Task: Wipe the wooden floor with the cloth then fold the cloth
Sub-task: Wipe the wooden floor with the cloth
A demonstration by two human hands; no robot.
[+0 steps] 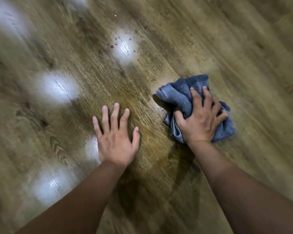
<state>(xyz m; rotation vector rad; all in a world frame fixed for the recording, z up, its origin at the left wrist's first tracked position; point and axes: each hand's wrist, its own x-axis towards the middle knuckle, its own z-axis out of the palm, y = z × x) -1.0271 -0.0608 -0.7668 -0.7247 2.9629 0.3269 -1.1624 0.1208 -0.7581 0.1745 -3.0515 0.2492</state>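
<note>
The wooden floor (pixel 176 39) filled the whole view, its planks running on a slant, glossy enough to throw back several pale patches of ceiling light. Much of it was blurred, likely because the head was moving.

Both bare forearms reached down and forward from the lower edge. The left hand (pixel 116 142) lay flat on the boards with its fingers spread, released and holding nothing; it probably served as a prop for the person's weight while the other arm worked.

The right hand (pixel 201 122) was the working grip, clenched on the blue cloth (pixel 178 97). The cloth was bunched under the palm and pressed to the floor, with loose folds spilling out ahead of the fingers (pixel 195 97) and to both sides. Bunching it this way would give a thick pad that soaks up more and stays under the hand.

Ahead of the grip and to its left, well apart from it, small water droplets (pixel 116 43) sat on the boards around one light patch. I judged wiping to be unfinished, with folding not yet begun.
</note>
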